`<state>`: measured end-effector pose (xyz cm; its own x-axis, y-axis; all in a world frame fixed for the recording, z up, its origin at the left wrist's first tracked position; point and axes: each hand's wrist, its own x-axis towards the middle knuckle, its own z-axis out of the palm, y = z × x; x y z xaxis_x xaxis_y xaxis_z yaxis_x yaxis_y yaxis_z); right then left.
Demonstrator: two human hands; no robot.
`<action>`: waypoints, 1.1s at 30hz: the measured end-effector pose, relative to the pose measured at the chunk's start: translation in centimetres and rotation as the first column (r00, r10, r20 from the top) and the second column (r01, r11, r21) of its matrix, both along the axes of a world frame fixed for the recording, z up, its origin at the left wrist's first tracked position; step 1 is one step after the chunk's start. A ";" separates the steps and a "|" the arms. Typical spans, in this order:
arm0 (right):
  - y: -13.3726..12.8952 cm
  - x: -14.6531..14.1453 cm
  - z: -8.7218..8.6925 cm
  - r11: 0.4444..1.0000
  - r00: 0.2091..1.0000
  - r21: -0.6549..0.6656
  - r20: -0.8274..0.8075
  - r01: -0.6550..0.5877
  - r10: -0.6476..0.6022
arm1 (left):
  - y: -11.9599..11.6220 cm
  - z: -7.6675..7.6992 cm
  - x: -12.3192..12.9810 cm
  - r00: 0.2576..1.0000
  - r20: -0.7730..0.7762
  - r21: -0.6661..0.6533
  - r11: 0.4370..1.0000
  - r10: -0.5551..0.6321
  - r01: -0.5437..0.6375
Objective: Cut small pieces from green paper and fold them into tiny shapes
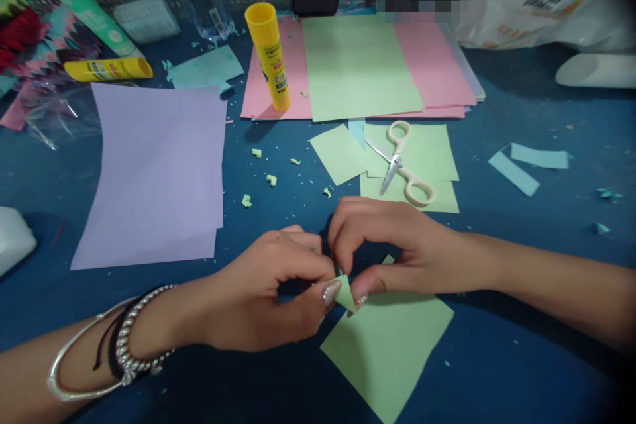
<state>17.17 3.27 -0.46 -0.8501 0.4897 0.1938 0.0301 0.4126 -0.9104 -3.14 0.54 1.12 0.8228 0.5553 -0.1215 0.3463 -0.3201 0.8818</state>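
Observation:
My left hand (278, 288), with bracelets at the wrist, pinches a small folded piece of green paper (344, 293) between thumb and fingers. On the other side of that piece, my right hand (392, 245) has its thumb and fingertips closed at its edge. Below both hands lies a larger green paper square (402, 338), turned cornerwise and partly covered by the right hand. Just beyond the right hand, white-handled scissors (396, 162) rest with blades apart on green paper pieces (437, 152).
A yellow glue stick (271, 59) stands upright by pink sheets (442, 73) topped with a green sheet (360, 66). Purple sheets (159, 172) lie at left, near another yellow glue stick (109, 69). Blue strips (539, 157) lie at right; green scraps (271, 180) are scattered mid-table.

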 end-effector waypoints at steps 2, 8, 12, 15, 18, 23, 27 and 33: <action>-0.1 0.0 -0.2 0.998 1.000 0.055 0.012 -0.027 0.026 | -0.1 -0.1 0.1 0.998 -0.050 0.047 0.998 -0.028 0.030; -0.3 0.0 -0.4 0.976 0.997 0.209 0.054 -0.060 0.050 | -0.3 -0.6 0.4 0.998 -0.070 0.107 0.994 -0.005 0.012; -0.5 -0.2 -0.4 0.932 0.996 0.357 0.080 -0.062 0.036 | -0.3 -0.9 0.5 0.995 -0.078 0.121 0.991 0.066 -0.056; -0.6 -0.3 -0.4 0.920 0.996 0.388 0.087 -0.049 0.016 | -0.4 -0.8 0.4 0.993 -0.073 0.116 0.990 0.094 -0.085; -0.6 -0.2 -0.4 0.948 0.999 0.318 0.042 -0.007 -0.007 | -0.3 -0.3 0.4 0.993 -0.049 0.084 0.991 0.104 -0.099; -0.4 -0.1 -0.1 0.984 0.999 0.171 0.013 0.039 -0.042 | -0.1 0.5 0.2 0.998 -0.017 -0.002 0.998 0.058 -0.058; -0.3 -0.1 -0.1 0.987 0.999 0.161 0.014 0.028 -0.031 | -0.1 0.3 0.0 0.999 0.002 0.022 0.999 0.037 -0.038; -0.4 -0.1 -0.1 0.990 0.999 0.135 0.010 0.031 -0.033 | -0.1 0.3 0.3 0.995 -0.013 0.041 0.994 0.098 -0.098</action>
<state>17.06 2.89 -0.52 -0.8370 0.4869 0.2497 0.0557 0.5299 -0.8462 -2.89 0.43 1.41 0.7625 0.6376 -0.1096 0.3908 -0.3188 0.8635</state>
